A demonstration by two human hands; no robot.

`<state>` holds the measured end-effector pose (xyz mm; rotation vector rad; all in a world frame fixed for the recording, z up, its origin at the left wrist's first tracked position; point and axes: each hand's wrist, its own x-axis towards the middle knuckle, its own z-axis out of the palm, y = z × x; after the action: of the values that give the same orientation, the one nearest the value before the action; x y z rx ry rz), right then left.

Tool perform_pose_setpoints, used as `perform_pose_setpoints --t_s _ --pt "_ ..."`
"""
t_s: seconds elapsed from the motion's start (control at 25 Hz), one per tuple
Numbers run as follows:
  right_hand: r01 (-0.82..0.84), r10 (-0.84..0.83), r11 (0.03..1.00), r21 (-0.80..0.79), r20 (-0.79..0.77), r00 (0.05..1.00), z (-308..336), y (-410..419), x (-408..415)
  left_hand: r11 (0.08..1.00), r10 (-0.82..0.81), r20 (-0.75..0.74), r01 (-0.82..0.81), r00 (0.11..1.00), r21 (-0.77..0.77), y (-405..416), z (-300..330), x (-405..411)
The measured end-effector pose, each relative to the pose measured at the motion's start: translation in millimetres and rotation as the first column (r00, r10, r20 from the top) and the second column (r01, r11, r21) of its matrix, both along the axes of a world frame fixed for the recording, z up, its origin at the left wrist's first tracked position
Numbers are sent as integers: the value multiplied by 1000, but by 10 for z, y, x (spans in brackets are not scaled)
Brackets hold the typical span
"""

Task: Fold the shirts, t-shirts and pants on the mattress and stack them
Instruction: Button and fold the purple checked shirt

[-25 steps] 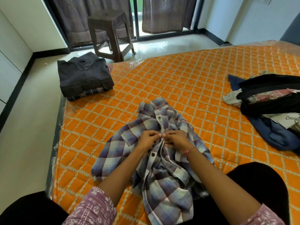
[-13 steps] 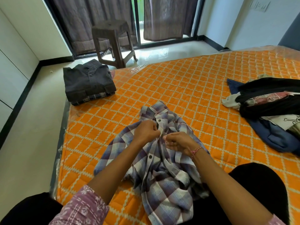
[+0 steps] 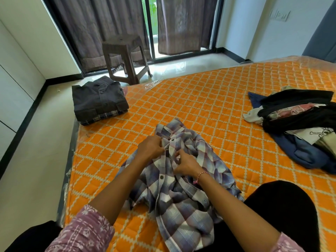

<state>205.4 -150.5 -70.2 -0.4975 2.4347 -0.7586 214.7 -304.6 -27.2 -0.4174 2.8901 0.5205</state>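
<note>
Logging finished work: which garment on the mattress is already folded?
The dark grey shirt on the stack at the far left corner; the plaid shirt and right-hand heap lie crumpled.

The fingertips of the left hand point(image 3: 151, 149) and right hand point(image 3: 185, 163) are lying buried in folds of the plaid shirt point(image 3: 181, 188), while the unfolded clothes pile point(image 3: 300, 128) is running off the right edge.

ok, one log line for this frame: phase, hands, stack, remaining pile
phase: buttoning plaid shirt | left hand, right hand: pinching placket | folded stack: mattress corner | unfolded pile: right
</note>
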Motion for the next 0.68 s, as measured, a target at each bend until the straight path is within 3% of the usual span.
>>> perform_pose_setpoints --t_s 0.04,0.12,0.24,0.36,0.52,0.68 --pt "-14 16 997 75 -20 1000 -31 -8 3 1000 2 -1 -2 1000 -29 -19 -1 10" --pt "70 -36 987 143 -232 972 -85 -69 66 1000 -1 -12 0 1000 -26 -29 -4 8" --pt "244 -233 970 -24 -400 886 -34 -217 144 998 -8 -19 9 1000 56 -13 -6 1" --pt "345 -369 929 -136 -238 899 -26 -226 31 992 3 -30 1 1000 123 -11 -43 12" --pt "569 -478 703 -428 309 823 -42 -15 -126 957 -8 -19 13 1000 291 22 -117 2" --pt "553 -419 644 -528 361 833 -12 183 -147 908 -8 -29 20 1000 420 181 -106 0"
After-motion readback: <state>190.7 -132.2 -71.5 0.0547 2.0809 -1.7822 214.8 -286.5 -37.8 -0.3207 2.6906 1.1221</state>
